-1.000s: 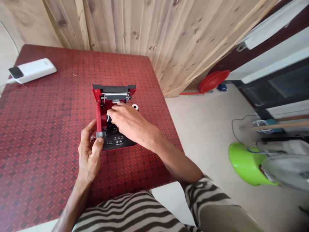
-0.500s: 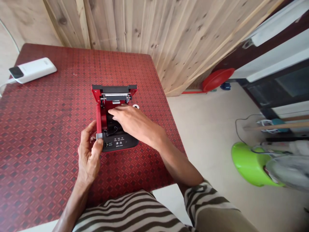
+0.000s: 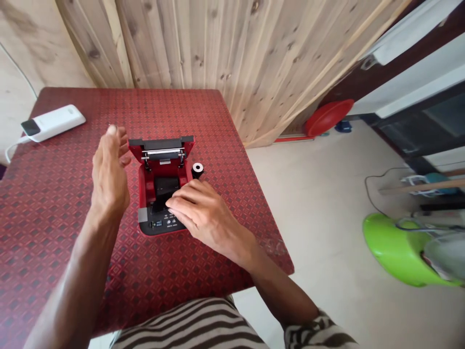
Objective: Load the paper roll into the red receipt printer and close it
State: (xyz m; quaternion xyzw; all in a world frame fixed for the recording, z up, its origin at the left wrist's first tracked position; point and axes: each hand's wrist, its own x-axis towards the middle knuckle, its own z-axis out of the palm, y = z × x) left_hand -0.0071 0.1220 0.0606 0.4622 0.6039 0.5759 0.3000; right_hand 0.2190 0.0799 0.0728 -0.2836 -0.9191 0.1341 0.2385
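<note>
A red and black device (image 3: 147, 227) with its lid raised stands on the red patterned table (image 3: 65, 194). My right hand (image 3: 201, 211) lies over the device's front right part, fingers bent together near the black inside; whether they pinch anything is hidden. To the left of the raised lid, my left hand (image 3: 111, 167) is in the air with fingers apart, holding nothing. Just right of the device sits a small roll (image 3: 198, 168) with a white ring-shaped end and a dark side.
A white power bank (image 3: 58, 121) with a cable lies at the table's back left. Wooden boards (image 3: 203, 43) rise behind the table. On the floor to the right are a red basin (image 3: 329, 118) and a bright green tub (image 3: 392, 249).
My left hand has let go of the device's left side and moved up and away. My right hand has drawn back toward the front edge, uncovering the inside and the roll.
</note>
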